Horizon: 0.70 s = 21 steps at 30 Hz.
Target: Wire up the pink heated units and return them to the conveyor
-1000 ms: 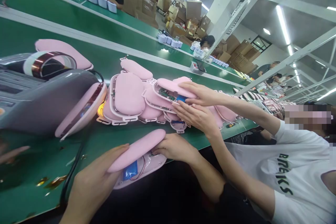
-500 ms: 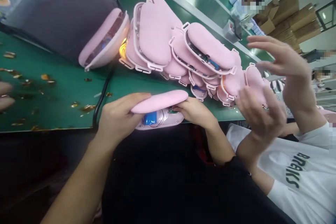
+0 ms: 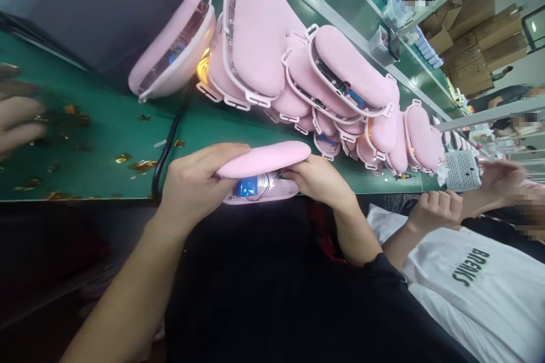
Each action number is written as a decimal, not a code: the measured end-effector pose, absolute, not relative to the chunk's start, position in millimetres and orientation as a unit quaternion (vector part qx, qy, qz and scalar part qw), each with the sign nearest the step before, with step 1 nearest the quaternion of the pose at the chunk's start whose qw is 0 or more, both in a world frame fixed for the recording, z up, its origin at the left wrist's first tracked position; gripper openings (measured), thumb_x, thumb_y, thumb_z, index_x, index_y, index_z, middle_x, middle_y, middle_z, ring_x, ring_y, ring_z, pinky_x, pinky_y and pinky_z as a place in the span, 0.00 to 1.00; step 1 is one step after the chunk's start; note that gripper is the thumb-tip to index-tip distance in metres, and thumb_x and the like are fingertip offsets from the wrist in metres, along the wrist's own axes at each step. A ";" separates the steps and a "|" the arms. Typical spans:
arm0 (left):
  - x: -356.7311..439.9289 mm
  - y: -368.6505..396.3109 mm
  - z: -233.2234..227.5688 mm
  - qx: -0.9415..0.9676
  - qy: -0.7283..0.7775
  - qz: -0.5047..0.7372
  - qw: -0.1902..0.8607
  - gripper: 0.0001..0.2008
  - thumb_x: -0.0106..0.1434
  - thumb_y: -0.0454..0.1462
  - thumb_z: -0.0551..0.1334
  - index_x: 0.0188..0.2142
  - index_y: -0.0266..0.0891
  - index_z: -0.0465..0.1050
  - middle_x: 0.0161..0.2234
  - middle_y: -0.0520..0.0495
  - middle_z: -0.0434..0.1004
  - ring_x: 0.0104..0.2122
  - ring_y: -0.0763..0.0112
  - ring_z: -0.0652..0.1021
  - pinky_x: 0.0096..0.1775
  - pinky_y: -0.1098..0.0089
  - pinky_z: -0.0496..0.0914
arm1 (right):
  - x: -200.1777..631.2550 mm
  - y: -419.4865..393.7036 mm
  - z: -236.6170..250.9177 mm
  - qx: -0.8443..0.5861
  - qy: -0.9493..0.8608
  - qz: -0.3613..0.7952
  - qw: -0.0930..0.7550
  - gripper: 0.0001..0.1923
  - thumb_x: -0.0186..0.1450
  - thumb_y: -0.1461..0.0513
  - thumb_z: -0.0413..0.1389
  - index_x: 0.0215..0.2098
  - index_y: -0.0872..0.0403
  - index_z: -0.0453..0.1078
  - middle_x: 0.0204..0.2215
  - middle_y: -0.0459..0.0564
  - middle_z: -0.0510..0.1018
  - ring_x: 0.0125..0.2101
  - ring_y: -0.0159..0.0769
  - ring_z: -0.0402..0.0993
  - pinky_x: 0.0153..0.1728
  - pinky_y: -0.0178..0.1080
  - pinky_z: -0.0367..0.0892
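Fingers (image 3: 233, 150) of my left hand (image 3: 189, 181) lie closed over one end of a pink case (image 3: 266, 160), thumb at the gap between its halves, as I hold it at the near edge of a green table (image 3: 230, 127). My right hand (image 3: 321, 178) grips the opposite end, fingertips bent into the gap; what they touch inside I cannot tell. My left forearm (image 3: 140, 261) slants up from below, my right arm bends inward, and a blue pack (image 3: 247, 186) shows between my hands.
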<state>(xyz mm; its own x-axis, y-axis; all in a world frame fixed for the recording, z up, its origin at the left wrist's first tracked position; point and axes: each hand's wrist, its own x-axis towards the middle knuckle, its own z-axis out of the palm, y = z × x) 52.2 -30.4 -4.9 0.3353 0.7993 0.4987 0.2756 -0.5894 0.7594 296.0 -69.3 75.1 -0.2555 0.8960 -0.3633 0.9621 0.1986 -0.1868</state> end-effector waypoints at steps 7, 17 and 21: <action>54.0 -29.7 -5.0 0.765 0.350 0.459 0.286 0.17 0.71 0.32 0.57 0.52 0.45 0.82 0.52 0.52 0.85 0.51 0.64 0.85 0.56 0.64 0.81 | 290.4 -64.8 81.1 0.639 0.731 -0.227 0.081 0.10 0.73 0.61 0.61 0.50 0.54 0.82 0.48 0.56 0.86 0.48 0.45 0.82 0.48 0.41 0.70; 55.5 -25.3 -12.4 0.728 0.360 0.429 0.396 0.18 0.64 0.33 0.59 0.49 0.46 0.85 0.52 0.50 0.85 0.52 0.59 0.84 0.61 0.58 0.78 | 282.1 -54.2 84.4 0.685 0.674 -0.270 0.060 0.08 0.71 0.63 0.63 0.48 0.57 0.78 0.49 0.60 0.85 0.49 0.47 0.83 0.50 0.42 0.72; 57.9 -31.7 2.1 0.757 0.337 0.413 0.378 0.19 0.66 0.31 0.56 0.48 0.38 0.85 0.49 0.41 0.86 0.50 0.58 0.85 0.57 0.56 0.80 | 284.9 -80.9 96.0 0.650 0.711 -0.265 -0.035 0.06 0.68 0.66 0.61 0.43 0.56 0.78 0.43 0.59 0.86 0.44 0.48 0.84 0.48 0.45 0.76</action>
